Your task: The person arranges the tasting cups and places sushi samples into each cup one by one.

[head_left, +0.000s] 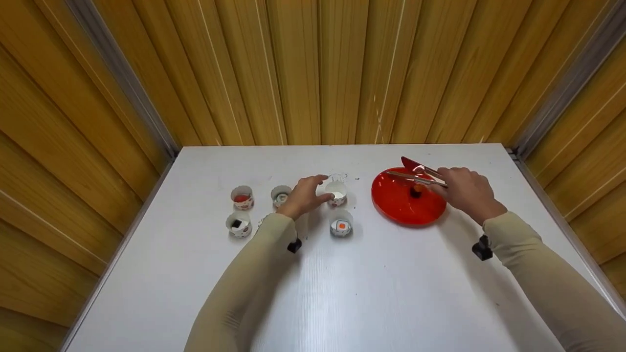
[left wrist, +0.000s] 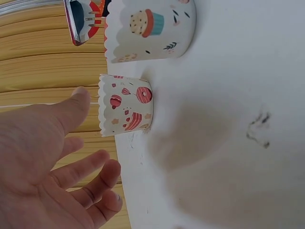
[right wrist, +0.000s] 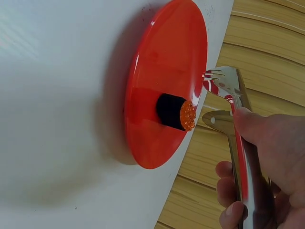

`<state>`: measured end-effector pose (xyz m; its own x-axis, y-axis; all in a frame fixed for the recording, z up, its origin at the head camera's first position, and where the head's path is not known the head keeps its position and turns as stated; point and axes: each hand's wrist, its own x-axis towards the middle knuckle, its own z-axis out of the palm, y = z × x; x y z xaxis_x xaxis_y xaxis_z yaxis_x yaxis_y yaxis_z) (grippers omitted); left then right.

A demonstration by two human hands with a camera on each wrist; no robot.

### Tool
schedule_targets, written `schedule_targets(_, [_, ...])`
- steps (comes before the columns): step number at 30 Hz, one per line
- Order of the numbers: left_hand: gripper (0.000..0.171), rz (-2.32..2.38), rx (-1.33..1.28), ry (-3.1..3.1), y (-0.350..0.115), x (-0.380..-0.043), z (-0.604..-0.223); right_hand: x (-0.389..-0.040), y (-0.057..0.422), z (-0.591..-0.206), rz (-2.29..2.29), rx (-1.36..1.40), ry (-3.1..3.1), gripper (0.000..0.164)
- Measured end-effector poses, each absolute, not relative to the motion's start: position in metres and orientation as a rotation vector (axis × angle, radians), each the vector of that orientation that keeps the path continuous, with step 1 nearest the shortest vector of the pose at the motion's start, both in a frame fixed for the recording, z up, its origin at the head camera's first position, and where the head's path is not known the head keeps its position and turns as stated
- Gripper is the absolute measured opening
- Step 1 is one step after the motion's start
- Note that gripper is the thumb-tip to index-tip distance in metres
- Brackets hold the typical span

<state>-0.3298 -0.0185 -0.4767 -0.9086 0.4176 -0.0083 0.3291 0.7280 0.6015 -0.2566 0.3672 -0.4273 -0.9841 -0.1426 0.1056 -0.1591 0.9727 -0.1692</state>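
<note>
My left hand (head_left: 303, 195) reaches over the table with thumb and fingers spread, holding nothing. Its fingertips are beside a paper baking cup (head_left: 338, 200), whose printed wall (left wrist: 126, 105) shows close to the thumb in the left wrist view. My right hand (head_left: 467, 193) grips metal serving tongs (right wrist: 245, 167) with a fork-shaped tip and a flat tip. The tongs' tips are apart, with nothing between them, over a red plate (head_left: 406, 212). A black sushi roll topped with orange roe (right wrist: 170, 112) stands on the plate.
A cup with an orange-and-white piece (head_left: 341, 226) stands in front of the left hand's cup. To the left are a cup with red contents (head_left: 242, 199), one with a black-and-white piece (head_left: 238, 226) and another cup (head_left: 280, 197). Wood-patterned panels (head_left: 342, 73) enclose the white table (head_left: 367, 293).
</note>
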Motion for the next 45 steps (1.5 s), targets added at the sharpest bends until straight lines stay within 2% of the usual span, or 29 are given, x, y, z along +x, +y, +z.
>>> schedule_targets(6, [0.059,0.932,0.62,2.788,-0.017,-0.33,-0.48,-0.253,0.375,-0.43,0.288,0.193,-3.051,0.038])
schedule_targets(19, [0.056,0.934,0.597,2.792,-0.015,-0.331,-0.485,-0.243,0.389,-0.435,0.283,0.179,-3.07,0.032])
schedule_targets(45, [0.048,0.956,0.589,2.805,-0.014,-0.331,-0.488,-0.232,0.399,-0.436,0.255,0.202,-3.046,0.041])
